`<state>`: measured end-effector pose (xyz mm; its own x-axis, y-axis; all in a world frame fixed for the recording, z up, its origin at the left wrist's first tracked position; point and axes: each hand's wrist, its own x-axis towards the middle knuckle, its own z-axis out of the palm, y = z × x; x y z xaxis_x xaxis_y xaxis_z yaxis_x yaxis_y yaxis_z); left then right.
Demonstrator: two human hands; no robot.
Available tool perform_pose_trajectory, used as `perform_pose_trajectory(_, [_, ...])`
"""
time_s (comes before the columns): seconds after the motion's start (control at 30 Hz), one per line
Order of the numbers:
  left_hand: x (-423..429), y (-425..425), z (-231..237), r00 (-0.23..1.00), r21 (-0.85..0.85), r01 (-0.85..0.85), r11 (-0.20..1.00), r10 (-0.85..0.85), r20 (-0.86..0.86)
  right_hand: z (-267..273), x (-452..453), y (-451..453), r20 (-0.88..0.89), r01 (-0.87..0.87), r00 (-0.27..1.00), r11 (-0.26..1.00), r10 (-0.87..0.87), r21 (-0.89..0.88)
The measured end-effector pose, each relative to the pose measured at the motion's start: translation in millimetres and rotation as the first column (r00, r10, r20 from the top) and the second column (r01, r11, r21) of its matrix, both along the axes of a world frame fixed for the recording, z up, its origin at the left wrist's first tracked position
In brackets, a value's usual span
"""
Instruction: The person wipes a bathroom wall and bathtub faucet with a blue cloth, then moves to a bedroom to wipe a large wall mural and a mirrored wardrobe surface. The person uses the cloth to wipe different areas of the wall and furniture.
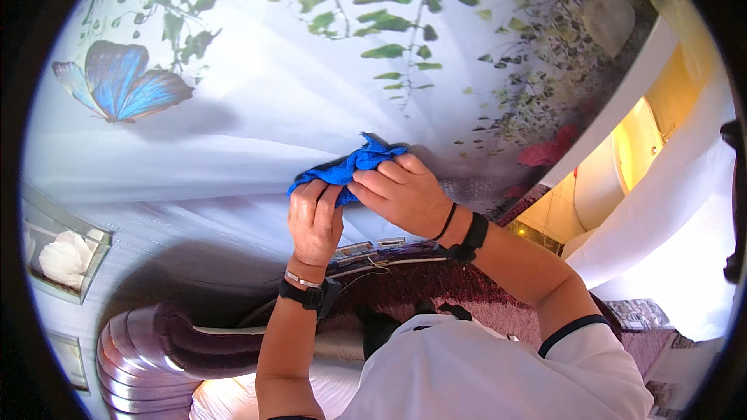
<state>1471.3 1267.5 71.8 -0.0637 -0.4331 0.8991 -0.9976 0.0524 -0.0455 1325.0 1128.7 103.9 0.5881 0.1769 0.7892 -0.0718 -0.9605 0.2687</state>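
A crumpled blue cloth (350, 168) is bunched between my two hands, up against a wall mural (262, 93) of green leaves, a blue butterfly and pale drapery. My left hand (315, 219) grips the cloth's lower left end, fingers pointing up. At its right side, my right hand (408, 189) pinches the cloth with curled fingers. Folds of the cloth hide some fingertips. Both wrists carry black bands.
Below my left arm curves a dark padded headboard (146, 356) beside white bedding (224, 399). Wall sockets (353, 251) with a white cable sit low on the wall. Framed flower pictures (67, 259) hang at left. At right are a white curtain (648, 233) and a bathtub (636, 146).
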Motion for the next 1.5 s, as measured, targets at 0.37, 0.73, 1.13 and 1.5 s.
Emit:
perform_pose_trajectory(0.37, [-14.5,-51.4,-15.8,0.992,-0.002,0.111,0.994,-0.111,0.051,-22.9,-57.4,-51.3,0.075,0.038,0.996,0.999,-0.037,-0.012])
perform_pose_trajectory(0.73, [-57.4,-62.2,-12.0,0.977,0.161,0.194,0.968,-0.205,0.052,-45.9,-121.2,-57.4,0.029,0.151,0.987,0.983,-0.155,0.104])
perform_pose_trajectory(1.13, [-98.9,-102.5,-24.7,0.897,0.424,0.271,0.864,-0.387,0.216,-86.5,-162.7,-79.6,-0.076,0.134,0.989,0.980,-0.123,0.145])
perform_pose_trajectory(1.5, [-117.4,-139.6,84.8,0.936,-0.107,0.302,0.947,-0.274,0.222,16.0,-124.4,-91.0,0.420,0.207,0.869,0.964,-0.260,0.168])
